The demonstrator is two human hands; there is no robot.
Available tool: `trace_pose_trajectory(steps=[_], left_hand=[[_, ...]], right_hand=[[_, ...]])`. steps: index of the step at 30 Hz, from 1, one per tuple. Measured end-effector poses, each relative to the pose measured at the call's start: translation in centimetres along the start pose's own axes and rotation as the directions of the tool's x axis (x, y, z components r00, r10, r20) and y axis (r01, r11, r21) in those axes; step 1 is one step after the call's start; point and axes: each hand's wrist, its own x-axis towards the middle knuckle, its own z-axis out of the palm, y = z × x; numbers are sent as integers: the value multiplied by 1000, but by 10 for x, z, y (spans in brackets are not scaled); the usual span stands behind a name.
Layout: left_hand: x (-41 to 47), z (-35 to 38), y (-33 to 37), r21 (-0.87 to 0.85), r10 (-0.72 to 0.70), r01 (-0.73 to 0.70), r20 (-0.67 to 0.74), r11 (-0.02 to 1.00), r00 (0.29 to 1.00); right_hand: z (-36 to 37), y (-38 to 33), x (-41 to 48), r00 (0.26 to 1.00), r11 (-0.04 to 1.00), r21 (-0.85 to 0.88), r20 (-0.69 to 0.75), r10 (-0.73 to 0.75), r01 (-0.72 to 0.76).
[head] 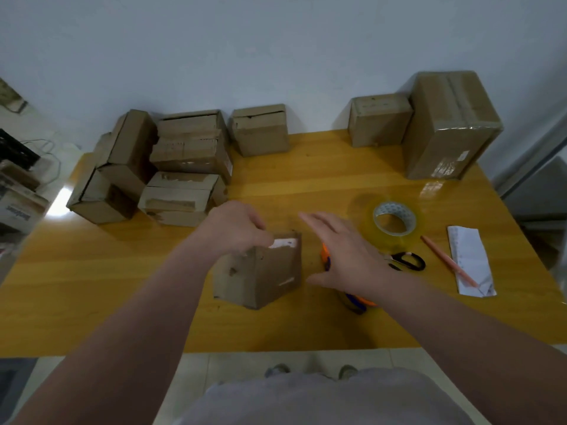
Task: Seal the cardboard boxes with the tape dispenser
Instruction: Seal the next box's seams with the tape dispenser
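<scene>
Our grey cloth shirt fills the bottom edge, and both bare forearms reach out over the glossy yellow wood-grain worktop (122,286). Our left hand (236,227) curls its fingers over the top rim of a small cardboard box (264,271) and grips it. The box is matt brown and scuffed, with a white strip near its top, and one upright corner edge is turned towards us. Just right of it our right hand (346,256) is spread flat with straight fingers and holds nothing. Under that palm lies the tape dispenser (357,302), orange and blue plastic, its long axis running from far-left to near-right; we cannot tell whether the hand touches it. Beyond the right hand's fingers sits a ring-shaped roll of clear tape (395,222), and to its right lie black-handled scissors (408,261). Far beyond the left hand, more brown boxes (190,154) are stacked against the wall.
</scene>
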Motion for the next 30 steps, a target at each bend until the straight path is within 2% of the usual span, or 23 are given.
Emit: trace_pose_trajectory(steps=[3, 7, 10, 13, 15, 16, 18, 19, 21, 23, 24, 28, 30], left_hand=[[-2, -1, 12, 60, 71, -72, 22, 996, 997], [2, 1, 10, 86, 99, -100, 20, 991, 995], [6, 6, 0, 17, 60, -60, -22, 998, 998], [7, 12, -7, -24, 36, -38, -79, 999, 996], [8, 14, -12, -141, 17, -37, -139, 989, 990], [9, 15, -17, -255, -12, -32, -171, 966, 985], [9, 16, -28, -519, -125, -3, -211, 855, 969], [8, 18, -33, -583, -169, 21, -201, 813, 965], [3, 29, -39, -518, -172, 78, -135, 852, 976], [-1, 43, -41, -426, -144, 89, -100, 900, 984], [-1, 50, -42, -435, -146, 84, -110, 896, 983], [0, 64, -52, -612, -126, 29, -116, 790, 985], [0, 67, -51, -682, -89, 17, -71, 731, 993]], right_hand=[[7, -23, 9, 991, 988, 108, 55, -120, 114], [20, -32, 11, 990, 926, 372, 92, -104, 63], [26, -36, 5, 979, 917, 400, 182, -91, 11], [36, -35, 5, 974, 928, 372, 207, -96, 12], [42, -30, 6, 978, 919, 394, 198, -70, -14], [44, -26, 6, 981, 907, 420, 191, -44, -41], [48, -19, 6, 986, 884, 458, 165, 23, -97], [49, -17, 7, 988, 876, 467, 146, 60, -122], [53, -14, 8, 985, 849, 500, 118, 128, -170], [54, -10, 10, 973, 786, 573, 122, 196, -230], [53, -8, 11, 966, 735, 628, 131, 223, -255], [47, 7, 12, 953, 479, 835, 161, 256, -270], [44, 10, 12, 956, 416, 867, 201, 213, -275]])
